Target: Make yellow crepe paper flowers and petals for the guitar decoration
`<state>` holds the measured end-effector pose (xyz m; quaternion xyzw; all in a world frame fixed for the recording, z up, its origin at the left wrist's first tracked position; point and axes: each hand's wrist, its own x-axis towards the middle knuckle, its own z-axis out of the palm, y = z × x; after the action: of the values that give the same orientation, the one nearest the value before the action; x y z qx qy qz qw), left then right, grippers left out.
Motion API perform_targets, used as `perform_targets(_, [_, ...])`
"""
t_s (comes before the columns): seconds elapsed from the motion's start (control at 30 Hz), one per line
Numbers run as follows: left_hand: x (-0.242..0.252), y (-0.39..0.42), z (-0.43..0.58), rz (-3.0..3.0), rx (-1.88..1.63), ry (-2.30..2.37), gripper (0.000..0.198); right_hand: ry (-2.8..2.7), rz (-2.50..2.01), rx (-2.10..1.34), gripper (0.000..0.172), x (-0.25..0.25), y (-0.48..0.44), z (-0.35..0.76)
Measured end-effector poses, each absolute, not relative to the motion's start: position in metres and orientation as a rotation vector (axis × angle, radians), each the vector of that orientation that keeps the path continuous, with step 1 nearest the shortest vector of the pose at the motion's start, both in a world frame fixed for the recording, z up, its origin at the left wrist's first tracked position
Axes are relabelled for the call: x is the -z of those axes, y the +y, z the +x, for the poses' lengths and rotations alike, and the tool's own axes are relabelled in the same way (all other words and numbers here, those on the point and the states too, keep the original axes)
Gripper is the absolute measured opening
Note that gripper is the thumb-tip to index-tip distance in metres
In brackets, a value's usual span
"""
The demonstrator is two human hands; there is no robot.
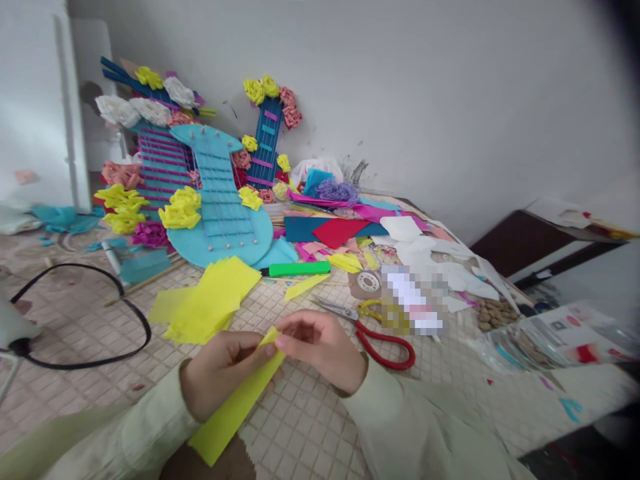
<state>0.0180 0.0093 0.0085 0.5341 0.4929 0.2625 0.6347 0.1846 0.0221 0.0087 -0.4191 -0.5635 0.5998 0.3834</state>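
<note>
A long strip of yellow crepe paper (239, 408) slants between my two hands, its lower end hanging near the table's front. My left hand (227, 367) pinches the strip near its upper end, thumb on top. At that same end, the fingertips of my right hand (320, 347) are closed on the paper's tip. Just beyond my left hand lies a stack of yellow paper sheets (213, 300). Red-handled scissors (387, 350) rest to the right of my right hand, blades pointing left. A green marker (299, 269) lies behind the hands.
Turquoise harp-like craft piece (220, 193) with strings and paper flowers leans at the back left, others behind it. A black cable (143, 313) loops at left from a white device (15, 327). Paper scraps (345, 233), a yarn bundle (337, 192) and a plastic bag (555, 337) cover the right side.
</note>
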Motion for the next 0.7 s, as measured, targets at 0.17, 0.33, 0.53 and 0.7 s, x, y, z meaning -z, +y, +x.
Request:
perform_targets(0.17, [-0.008,0.008,0.017,1.242,-0.560,1.068,0.024,-1.293,-1.108,-1.534,0.015,-0.009,0.027,0.186])
perform_targets(0.33, [-0.009,0.021,0.005,1.185,-1.003,1.116,0.022,-0.767,-1.012,-1.445,0.023,-0.011,0.045,0.194])
perform_targets(0.53, [0.008,0.024,0.016,1.051,-1.140,0.784,0.034,-0.524,-0.917,-1.372,0.026,-0.014,0.050,0.195])
perform_targets(0.7, [0.008,0.018,0.061,0.970,-1.248,0.719,0.037,-0.690,-0.860,-1.271,0.023,-0.011,0.038,0.183])
